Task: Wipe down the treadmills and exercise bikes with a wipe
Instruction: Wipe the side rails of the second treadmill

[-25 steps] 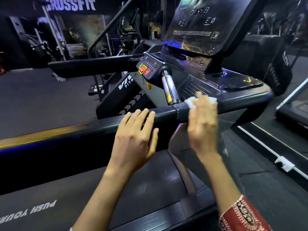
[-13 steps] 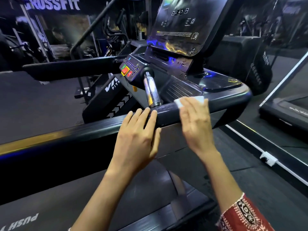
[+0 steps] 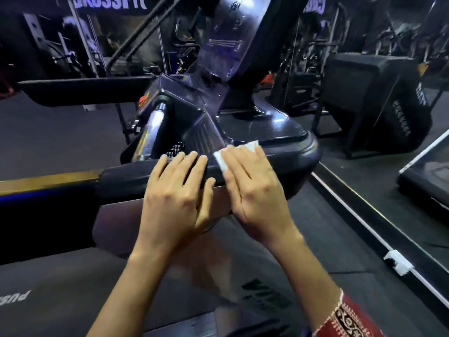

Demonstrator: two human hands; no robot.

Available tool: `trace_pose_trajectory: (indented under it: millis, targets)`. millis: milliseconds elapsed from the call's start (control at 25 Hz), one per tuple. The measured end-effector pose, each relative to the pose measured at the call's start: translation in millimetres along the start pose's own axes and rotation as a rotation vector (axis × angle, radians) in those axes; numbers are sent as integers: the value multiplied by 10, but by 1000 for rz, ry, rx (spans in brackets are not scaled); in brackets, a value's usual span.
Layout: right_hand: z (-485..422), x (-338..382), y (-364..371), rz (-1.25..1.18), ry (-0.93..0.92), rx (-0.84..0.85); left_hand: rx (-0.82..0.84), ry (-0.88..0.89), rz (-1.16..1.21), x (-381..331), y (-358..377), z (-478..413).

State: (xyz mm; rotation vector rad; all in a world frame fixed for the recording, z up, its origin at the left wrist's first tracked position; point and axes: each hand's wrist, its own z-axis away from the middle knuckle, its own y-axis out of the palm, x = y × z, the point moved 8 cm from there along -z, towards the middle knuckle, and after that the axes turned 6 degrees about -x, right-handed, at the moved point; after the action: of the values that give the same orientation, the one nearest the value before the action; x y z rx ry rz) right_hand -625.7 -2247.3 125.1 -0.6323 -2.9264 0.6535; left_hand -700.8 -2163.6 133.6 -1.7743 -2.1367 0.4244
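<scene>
Large black treadmill, console mast rising at centre, picture blurred up there. Its dark grey running belt fills lower left, white lettering partly cut off at the edge. Black padded handrail crosses the view from left to the rounded console corner at right. A second black treadmill sits well apart on the right, across dark floor.

Left hand: laid flat over the handrail, fingers straight and close together, tips over the far edge, gripping nothing. Right hand: just beside the left, fingers straight and slightly spread, pressing down flat rather than pinching. Red patterned sleeve at the right wrist end, bottom edge.

Chrome cylindrical grip bar stands tilted behind the rail, left of the hands.

Small white wipe: under the right fingers, on the handrail's top where it meets the console; corners show beyond the fingertips and beside the index finger.
</scene>
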Motion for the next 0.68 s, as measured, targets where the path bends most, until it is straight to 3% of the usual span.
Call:
trace_pose_trajectory:
  millis: [80,240,400,440,560,600,680]
  targets:
    - [70,-364,-135,-36,-17,-48,-15,-20,-9,-118,67,-44]
    - [188,-1082,-319,-107,313,-181,-10,-19,-16,-489,240,-160]
    - [279,-833,-300,-166,7,-115,-4,-16,-20,-728,400,-246]
    - [274,-1059,-315,-220,41,-119,-14,-31,-23,-759,419,-260]
    - [317,-1698,-256,-484,419,-201,-26,-37,-35,-856,461,-295]
    - [322,-1633,-259,-540,464,-227,-22,-31,-34,-882,472,-303]
    - [340,-1244,-284,-484,332,-255,-19,-21,-28,-901,477,-317]
